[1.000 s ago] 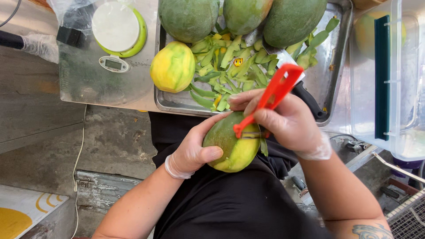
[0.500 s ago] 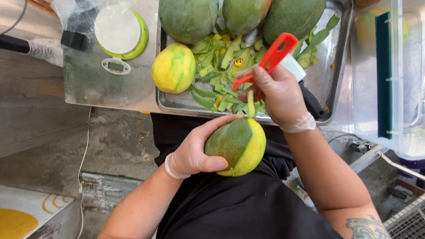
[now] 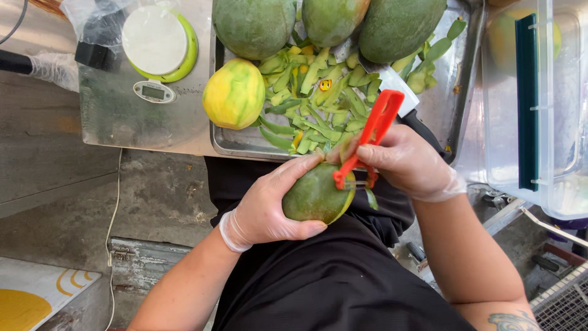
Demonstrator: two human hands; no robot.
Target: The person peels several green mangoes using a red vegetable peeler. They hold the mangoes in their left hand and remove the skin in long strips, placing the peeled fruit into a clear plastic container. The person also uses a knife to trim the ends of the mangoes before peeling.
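My left hand (image 3: pixel 269 205), in a thin clear glove, cups a green mango (image 3: pixel 315 196) over my lap. My right hand (image 3: pixel 407 162), also gloved, grips a red peeler (image 3: pixel 370 135) whose blade rests on the mango's right side. A strip of green peel (image 3: pixel 371 197) hangs under the blade. Just beyond my hands lies a metal tray (image 3: pixel 245 144) with a mostly peeled yellow mango (image 3: pixel 234 93), a heap of green peelings (image 3: pixel 315 98) and three whole green mangoes (image 3: pixel 254 26) at its far side.
A kitchen scale (image 3: pixel 156 46) with a white and green round plate sits left of the tray on the steel counter. A knife (image 3: pixel 392 83) lies among the peelings. A clear plastic box (image 3: pixel 539 104) stands at the right. Black apron covers my lap.
My right hand came back down from over the tray and set the peeler on the mango again. My left hand turned the fruit, so more green skin faces up.
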